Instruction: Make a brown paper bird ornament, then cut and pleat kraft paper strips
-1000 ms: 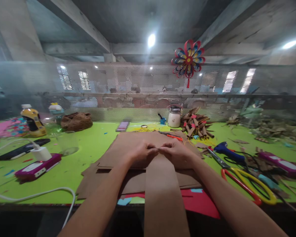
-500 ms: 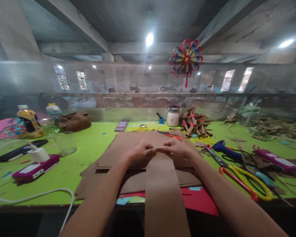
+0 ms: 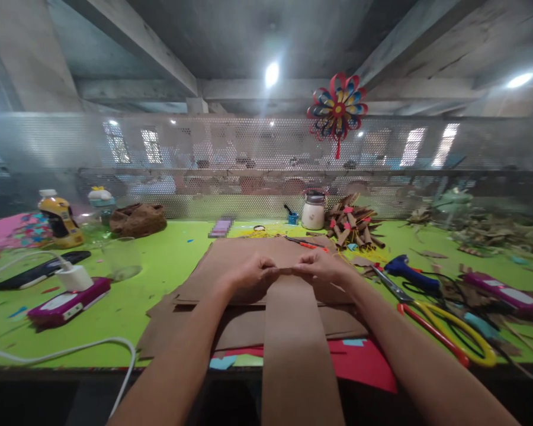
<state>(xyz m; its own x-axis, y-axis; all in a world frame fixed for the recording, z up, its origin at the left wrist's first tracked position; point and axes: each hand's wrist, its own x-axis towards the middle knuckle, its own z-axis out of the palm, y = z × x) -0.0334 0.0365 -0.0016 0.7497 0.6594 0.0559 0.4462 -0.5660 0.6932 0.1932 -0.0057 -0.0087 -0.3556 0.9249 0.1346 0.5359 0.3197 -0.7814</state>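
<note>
A long strip of brown paper runs from the table's middle toward me and hangs past the front edge. Its far end is pinched at the left corner by my left hand and at the right corner by my right hand. A narrow, rolled or folded edge shows between my fingertips. Under my hands lies a stack of larger brown paper sheets. Small orange-handled scissors rest on the stack's far side, just beyond my right hand.
Large scissors with red and yellow handles and a blue glue gun lie at right. Rolled brown paper pieces are heaped behind. At left are a plastic cup and a purple power strip with a white cable. Red paper is near the front edge.
My fingertips have moved a little apart along the strip's far end, so more of its narrow edge shows between them. The whole view has shifted slightly.
</note>
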